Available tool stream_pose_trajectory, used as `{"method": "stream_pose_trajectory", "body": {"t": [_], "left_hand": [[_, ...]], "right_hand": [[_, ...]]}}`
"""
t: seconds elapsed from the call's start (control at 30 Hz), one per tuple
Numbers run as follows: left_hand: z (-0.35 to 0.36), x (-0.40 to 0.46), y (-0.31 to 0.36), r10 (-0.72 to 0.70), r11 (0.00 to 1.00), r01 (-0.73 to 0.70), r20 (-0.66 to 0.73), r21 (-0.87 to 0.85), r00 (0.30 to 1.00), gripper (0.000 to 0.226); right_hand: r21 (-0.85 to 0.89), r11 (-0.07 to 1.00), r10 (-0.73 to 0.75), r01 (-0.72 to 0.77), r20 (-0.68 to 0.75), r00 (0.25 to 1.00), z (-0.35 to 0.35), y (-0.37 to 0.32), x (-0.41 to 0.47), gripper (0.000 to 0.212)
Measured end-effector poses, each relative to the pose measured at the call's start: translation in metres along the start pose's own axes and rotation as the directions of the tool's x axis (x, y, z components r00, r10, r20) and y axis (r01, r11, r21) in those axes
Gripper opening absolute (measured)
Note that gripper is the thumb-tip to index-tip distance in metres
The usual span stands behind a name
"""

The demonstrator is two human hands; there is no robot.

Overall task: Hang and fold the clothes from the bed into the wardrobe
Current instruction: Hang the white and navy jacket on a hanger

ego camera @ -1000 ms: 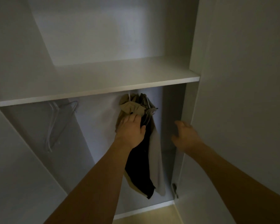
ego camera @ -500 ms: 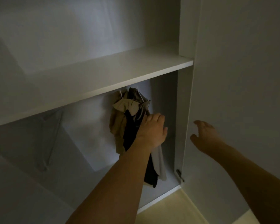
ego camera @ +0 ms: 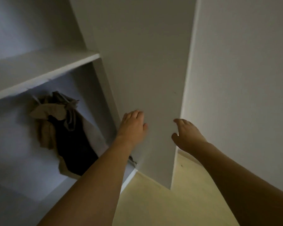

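The left hand (ego camera: 132, 126) is laid flat, fingers straight and together, against the inner face of the open wardrobe door (ego camera: 147, 79); nothing is held in it. The right hand (ego camera: 185, 133) is raised beside the door's free edge, its fingers spread and loosely bent, and nothing is gripped by it; whether the edge is actually touched cannot be told. Both bare forearms are stretched forward from the bottom of the view.

To the left of the left hand, the lower compartment of the wardrobe (ego camera: 31, 30) is seen. The hung clothes (ego camera: 62, 128) are bunched together there, just under the white shelf (ego camera: 44, 69): a tan garment on the outside, a black one in the middle and a pale grey one toward the door side. White hanger tips can be made out at the top of the bunch. The clothes are well apart from both hands.

A hinge (ego camera: 133, 160) is partly shown at the door's lower inner edge, by the left forearm. Pale yellowish floor (ego camera: 153, 201) is visible below the door.
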State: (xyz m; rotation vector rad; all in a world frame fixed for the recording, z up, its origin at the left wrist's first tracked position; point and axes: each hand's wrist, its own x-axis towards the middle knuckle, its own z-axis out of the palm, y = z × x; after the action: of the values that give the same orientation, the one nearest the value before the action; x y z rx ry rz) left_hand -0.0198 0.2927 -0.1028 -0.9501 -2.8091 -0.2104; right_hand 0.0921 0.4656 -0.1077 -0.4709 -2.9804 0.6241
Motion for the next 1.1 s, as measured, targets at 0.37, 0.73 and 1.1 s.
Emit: {"method": "stream_pose_trajectory", "body": {"t": [0.37,0.73,1.1], "left_hand": [[0.121,-0.090,0.248,0.241,0.969,-0.229,0.162,-0.093,0.957,0.044],[0.195,-0.147,0.435,0.430,0.903,-0.390,0.352,-0.181,0.832,0.049],[0.199,-0.260,0.753,0.599,0.801,-0.541,0.342,-0.256,0.724,0.053]], "right_hand": [[0.005,0.961,0.273,-0.275,0.117,0.955,0.013,0.236,-0.191,0.058],[0.033,0.814,0.569,-0.579,0.147,0.809,0.003,0.394,-0.343,0.060],[0.103,0.680,0.725,-0.726,0.054,0.687,-0.089,0.600,-0.594,0.053]]}}
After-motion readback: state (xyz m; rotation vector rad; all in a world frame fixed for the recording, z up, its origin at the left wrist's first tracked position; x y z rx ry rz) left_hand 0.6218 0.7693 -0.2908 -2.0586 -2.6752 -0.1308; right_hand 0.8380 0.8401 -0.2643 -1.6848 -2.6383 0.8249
